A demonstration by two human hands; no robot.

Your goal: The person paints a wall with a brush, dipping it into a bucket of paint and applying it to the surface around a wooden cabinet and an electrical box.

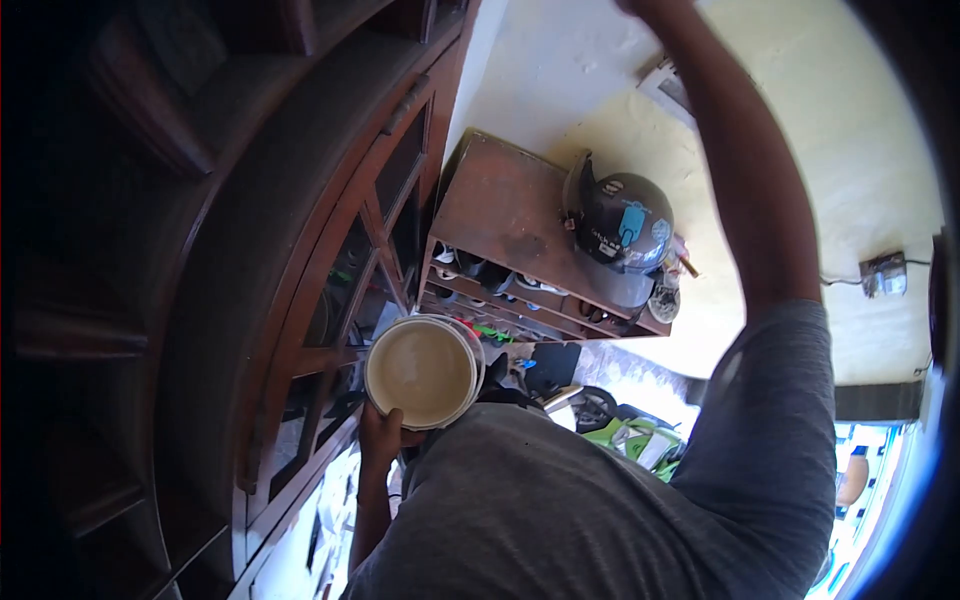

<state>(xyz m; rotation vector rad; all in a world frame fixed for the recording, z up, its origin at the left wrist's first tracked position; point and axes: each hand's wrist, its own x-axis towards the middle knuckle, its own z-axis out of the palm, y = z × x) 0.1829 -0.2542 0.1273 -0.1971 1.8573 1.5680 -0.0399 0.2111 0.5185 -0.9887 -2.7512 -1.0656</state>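
Observation:
My left hand [385,436] grips the lower rim of a round bucket [420,372], with the thumb over its edge. The bucket's mouth faces the camera, and pale, cream-coloured material shows inside. My right arm is raised along the pale wall [560,60]. Only the wrist end of my right hand [640,5] shows at the top edge of the frame; its fingers are cut off, and what they hold or touch is hidden.
A brown shoe rack [510,200] bears a dark helmet [628,222] with stickers. Wooden framed glass doors [345,270] stand at the left. A wall socket [884,275] is at the right, and a green motorcycle [640,440] stands below.

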